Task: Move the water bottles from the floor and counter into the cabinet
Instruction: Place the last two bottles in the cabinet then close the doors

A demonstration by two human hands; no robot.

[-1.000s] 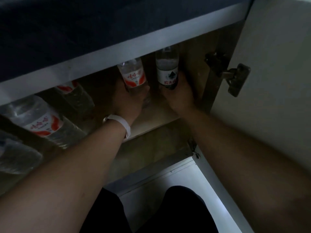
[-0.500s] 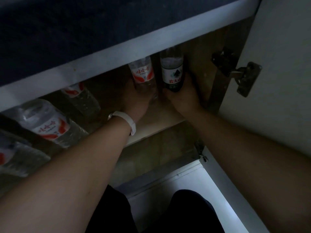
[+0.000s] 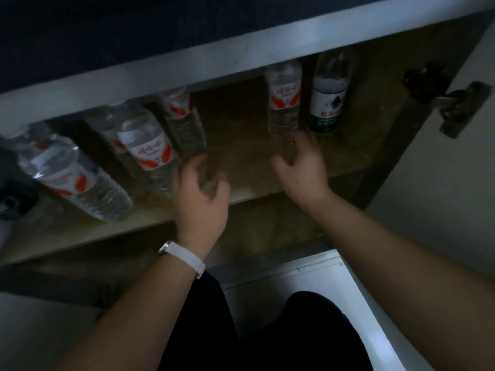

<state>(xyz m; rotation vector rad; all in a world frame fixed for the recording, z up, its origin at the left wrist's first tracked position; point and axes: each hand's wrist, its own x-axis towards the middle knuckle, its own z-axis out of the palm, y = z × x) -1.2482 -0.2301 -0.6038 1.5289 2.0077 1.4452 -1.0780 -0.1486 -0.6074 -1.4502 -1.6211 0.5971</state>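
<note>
**Dim cabinet, bottles on shelf**

Dark open cabinet (image 3: 187, 73), wood shelf (image 3: 241, 145). Green bottle (image 3: 325, 103) stands at the shelf's right end. Red bottle (image 3: 284, 103) is just left of it. Right hand (image 3: 300, 167) is below the green bottle, fingers loose, holding nothing, tips at the red bottle's base. Left hand (image 3: 199, 194) is well left of the green bottle, fingers curled at a third bottle (image 3: 184, 124); too blurred to tell whether it grips.

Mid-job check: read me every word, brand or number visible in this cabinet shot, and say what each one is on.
Nothing reads cleanly.
Each red-labelled bottle: red script on white, too blurred to quote.
Green-labelled bottle: red characters under a dark emblem, too blurred to quote.
Dark object at the far left: pale mark, illegible.
Hinge and wristband: no text shows.
</note>
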